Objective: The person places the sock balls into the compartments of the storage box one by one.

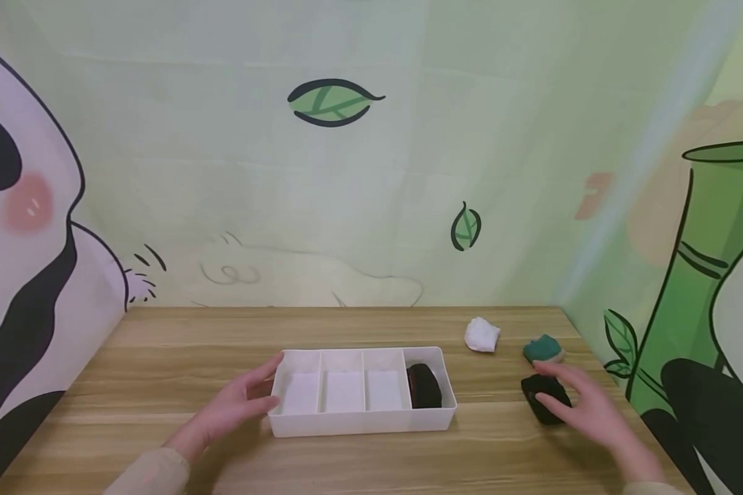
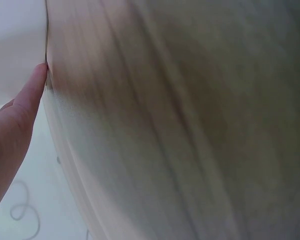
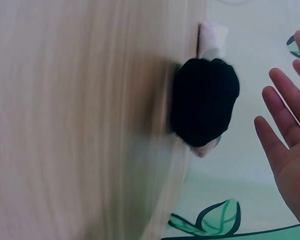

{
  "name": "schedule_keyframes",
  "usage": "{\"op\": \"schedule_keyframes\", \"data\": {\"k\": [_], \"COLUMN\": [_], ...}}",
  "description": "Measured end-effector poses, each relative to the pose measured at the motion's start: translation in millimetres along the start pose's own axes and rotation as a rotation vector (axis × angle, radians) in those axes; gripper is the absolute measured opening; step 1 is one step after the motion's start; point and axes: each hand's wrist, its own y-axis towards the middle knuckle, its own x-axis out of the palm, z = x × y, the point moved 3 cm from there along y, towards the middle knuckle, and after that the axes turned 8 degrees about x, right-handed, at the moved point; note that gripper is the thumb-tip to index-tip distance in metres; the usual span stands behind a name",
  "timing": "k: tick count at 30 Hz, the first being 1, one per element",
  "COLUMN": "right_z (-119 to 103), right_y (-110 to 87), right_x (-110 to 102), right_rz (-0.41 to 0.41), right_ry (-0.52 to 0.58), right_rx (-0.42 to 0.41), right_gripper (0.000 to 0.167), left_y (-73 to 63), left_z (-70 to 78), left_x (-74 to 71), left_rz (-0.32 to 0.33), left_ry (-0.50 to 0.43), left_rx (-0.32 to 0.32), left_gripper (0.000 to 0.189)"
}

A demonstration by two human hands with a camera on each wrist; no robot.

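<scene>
Painted pandas, bamboo and drifting leaves cover the walls around your wooden table [image 1: 161,357], which fills the lower half of the head view. Your left hand [image 1: 238,405] lies flat with fingers straight and loosely spread, its fingertips [image 2: 37,82] touching the left end wall of the white divided tray [image 1: 297,425]; it grips nothing. Counting away from that hand, the first three compartments show bare white floor, and the fourth, farthest from it, holds a black rolled bundle [image 1: 424,386] (it looks like socks, though the fabric is too dark to read).

Your right hand [image 1: 585,405] is open wide, fingers [image 3: 282,95] spread and straight, holding nothing. Directly under its fingertips sits a second black bundle [image 1: 541,399] on the table; from the head view the fingers seem to rest on it, while the right wrist view shows a gap, so you cannot tell if they touch. Just beyond that hand lies a green bundle [image 1: 543,349], and farther off, toward the tray side, a white bundle [image 1: 481,335].
</scene>
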Motion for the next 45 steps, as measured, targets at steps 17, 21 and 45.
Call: {"op": "schedule_keyframes", "data": {"k": [17,21,45], "right_z": [30.9,34.3,49.5], "right_y": [-5.5,-4.4,-1.7], "right_x": [-0.6,-0.7,10.1], "right_rz": [-0.186,-0.227,-0.342], "right_ry": [0.02,0.017,0.094], "right_rx": [0.031,0.044,0.027], "right_gripper": [0.083,0.084,0.085], "left_y": [0.6,0.9,-0.2], "left_z": [0.2,0.7,-1.0], "left_x": [0.7,0.5,1.8], "left_rz": [-0.001,0.005,0.01], "left_ry": [-0.001,0.015,-0.01], "left_rx": [0.027,0.016,0.02], "left_gripper": [0.075,0.075,0.076]}}
